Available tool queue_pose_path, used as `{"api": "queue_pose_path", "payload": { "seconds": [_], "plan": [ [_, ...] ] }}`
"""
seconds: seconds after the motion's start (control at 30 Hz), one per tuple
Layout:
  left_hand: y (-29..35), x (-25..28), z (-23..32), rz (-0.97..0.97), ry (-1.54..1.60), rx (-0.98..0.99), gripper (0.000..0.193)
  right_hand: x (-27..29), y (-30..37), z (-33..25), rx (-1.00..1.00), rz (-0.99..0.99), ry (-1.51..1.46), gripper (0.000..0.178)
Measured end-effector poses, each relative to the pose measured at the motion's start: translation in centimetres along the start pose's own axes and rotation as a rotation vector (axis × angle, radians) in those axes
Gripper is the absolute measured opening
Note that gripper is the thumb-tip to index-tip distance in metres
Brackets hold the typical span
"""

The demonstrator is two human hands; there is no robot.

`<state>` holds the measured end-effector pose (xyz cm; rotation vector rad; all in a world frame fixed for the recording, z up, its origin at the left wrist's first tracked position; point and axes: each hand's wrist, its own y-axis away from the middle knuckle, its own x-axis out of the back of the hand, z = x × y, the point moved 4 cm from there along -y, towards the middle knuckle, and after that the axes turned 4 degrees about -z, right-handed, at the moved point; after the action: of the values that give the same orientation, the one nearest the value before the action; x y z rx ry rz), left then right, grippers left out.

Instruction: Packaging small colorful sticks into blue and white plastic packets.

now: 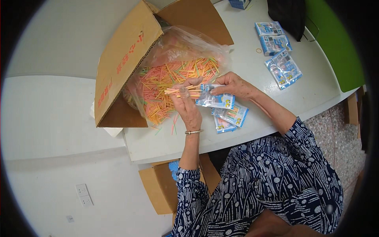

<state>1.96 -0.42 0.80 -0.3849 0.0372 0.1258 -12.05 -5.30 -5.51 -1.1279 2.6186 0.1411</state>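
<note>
Several thin pink and yellow sticks (172,91) lie in my left hand (189,110), its fingers closed round them. Their right-hand ends reach the mouth of a blue-and-white clear-windowed packet (218,100). My right hand (238,87) pinches that packet along its upper side. Just below it, a packet showing coloured sticks (235,114) overlaps another packet (224,126) on the table. Beyond my left hand, a heap of loose pink, yellow and green sticks (158,85) spills from a clear plastic bag (179,41). Whether the sticks are candy or plastic I cannot tell.
A cardboard box (120,65) lies on its side at the left of the white table (252,67), around the bag. Flat packets (283,69) lie at the far right, near a rubber band (258,50) and a black bag (288,15). Another open box (158,185) stands below the table edge.
</note>
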Motion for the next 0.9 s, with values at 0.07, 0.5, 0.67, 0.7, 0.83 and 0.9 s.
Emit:
{"api": "queue_pose_path", "payload": {
  "seconds": [0.07, 0.5, 0.67, 0.7, 0.83, 0.9],
  "plan": [
    [0.2, 0.1, 0.0, -0.003, -0.005, 0.002, 0.031, -0.3, 0.3, -0.8, 0.012, 0.007, 0.081, 0.023],
    [1.8, 0.4, 0.3, 0.087, -0.029, -0.096, 0.029, -0.6, 0.2, -0.8, 0.057, -0.005, 0.045, 0.022],
    [2.4, -0.1, 1.1, 0.069, -0.074, -0.179, 0.022, -0.2, 0.0, -0.3, 0.059, -0.053, 0.124, 0.023],
    [2.4, 0.0, 0.7, 0.061, -0.088, -0.104, 0.022, -0.2, 0.2, -0.2, 0.059, -0.053, 0.123, 0.023],
    [2.2, 0.1, 0.1, 0.058, -0.051, 0.012, 0.031, -0.6, 0.2, -0.7, 0.078, -0.055, 0.101, 0.024],
    [2.0, -0.4, -0.1, 0.021, -0.062, 0.064, 0.032, -0.7, 0.2, -0.5, 0.083, -0.056, 0.11, 0.024]
  ]
}}
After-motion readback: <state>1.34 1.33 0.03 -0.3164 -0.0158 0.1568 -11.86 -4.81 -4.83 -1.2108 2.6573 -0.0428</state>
